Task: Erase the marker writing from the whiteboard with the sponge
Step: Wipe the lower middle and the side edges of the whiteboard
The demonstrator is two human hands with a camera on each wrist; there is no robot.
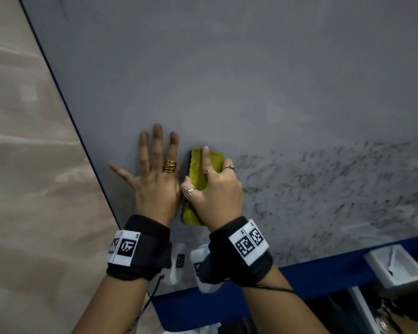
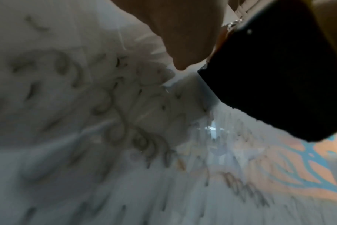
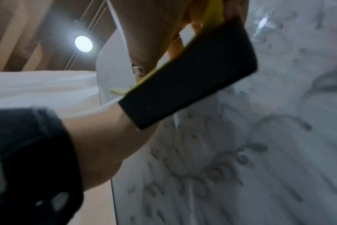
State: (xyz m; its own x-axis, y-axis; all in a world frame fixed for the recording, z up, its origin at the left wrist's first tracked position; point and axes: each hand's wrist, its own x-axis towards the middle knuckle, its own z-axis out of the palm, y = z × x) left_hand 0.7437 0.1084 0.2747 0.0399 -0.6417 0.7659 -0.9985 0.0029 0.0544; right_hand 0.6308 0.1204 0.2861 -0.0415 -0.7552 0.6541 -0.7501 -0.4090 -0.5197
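A yellow sponge [image 1: 196, 174] with a black scrubbing face [image 3: 188, 85] lies against the whiteboard [image 1: 227, 80] near its lower left. My right hand [image 1: 215, 189] grips it, forefinger stretched along its back, thumb on its left edge. My left hand [image 1: 155, 169] lies flat on the board just left of the sponge, fingers spread and straight. Smeared grey marker writing [image 1: 336, 184] covers the board's lower right; the upper part looks wiped. The left wrist view shows the black sponge face [image 2: 279, 73] and blurred writing [image 2: 125, 121]. Blurred writing [image 3: 221, 167] also shows in the right wrist view.
The board's dark left edge [image 1: 65, 109] runs diagonally beside a beige wall [image 1: 22, 165]. A blue bottom frame [image 1: 323, 268] borders the board below, with a white bracket [image 1: 396, 266] at the right. A ceiling lamp [image 3: 83, 43] shines in the right wrist view.
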